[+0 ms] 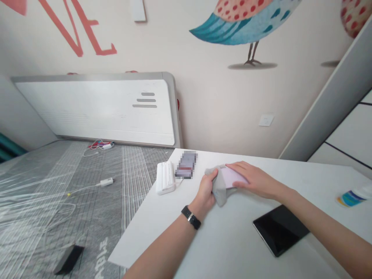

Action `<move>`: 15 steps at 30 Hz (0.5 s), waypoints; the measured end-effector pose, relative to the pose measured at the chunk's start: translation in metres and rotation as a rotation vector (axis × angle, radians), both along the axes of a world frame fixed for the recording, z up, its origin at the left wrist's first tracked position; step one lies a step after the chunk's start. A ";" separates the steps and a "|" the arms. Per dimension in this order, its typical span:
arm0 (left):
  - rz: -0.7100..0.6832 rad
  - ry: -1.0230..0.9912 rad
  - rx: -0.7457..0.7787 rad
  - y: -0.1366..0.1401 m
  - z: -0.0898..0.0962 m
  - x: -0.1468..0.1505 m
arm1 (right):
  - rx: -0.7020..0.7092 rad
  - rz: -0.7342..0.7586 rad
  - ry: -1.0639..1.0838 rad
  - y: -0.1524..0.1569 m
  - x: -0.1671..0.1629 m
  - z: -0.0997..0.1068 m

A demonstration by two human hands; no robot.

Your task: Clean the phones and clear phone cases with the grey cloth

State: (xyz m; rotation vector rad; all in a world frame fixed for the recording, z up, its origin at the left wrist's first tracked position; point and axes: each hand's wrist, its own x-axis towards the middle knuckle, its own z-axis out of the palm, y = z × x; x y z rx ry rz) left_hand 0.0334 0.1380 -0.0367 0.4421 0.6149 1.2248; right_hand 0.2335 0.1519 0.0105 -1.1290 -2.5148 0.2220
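Above the white table (232,232), my left hand (207,189) is closed around a grey cloth (220,190). The cloth wraps the near-left end of a flat, lilac, phone-sized object (231,177). My right hand (251,179) grips the other end of that object, thumb on the near edge and fingers over the far side. What kind of object it is cannot be made out, since the cloth and both hands cover much of it. A dark band with a metal clasp (191,217) circles my left wrist.
A black-screened tablet (280,229) lies below my right forearm. Left of my hands are a blurred-out phone (186,164) and a white block with a cable (165,177). A white bottle (353,196) is at the right. The plastic-covered bed (95,209) holds chargers and a black box (69,259).
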 end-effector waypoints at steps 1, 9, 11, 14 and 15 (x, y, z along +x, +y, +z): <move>-0.035 0.007 0.004 -0.002 0.003 0.000 | 0.056 -0.023 -0.037 -0.013 0.007 -0.008; -0.087 0.046 0.084 -0.024 0.026 0.014 | -0.019 -0.294 0.185 -0.069 -0.012 -0.046; 0.000 0.066 0.112 -0.031 0.029 0.020 | -0.206 -0.240 0.403 -0.079 -0.023 -0.044; 0.205 0.286 0.299 -0.046 0.026 0.029 | -0.460 -0.081 0.726 -0.096 -0.035 -0.038; 0.238 0.417 0.415 -0.051 0.023 0.031 | -0.544 -0.052 0.821 -0.101 -0.037 -0.038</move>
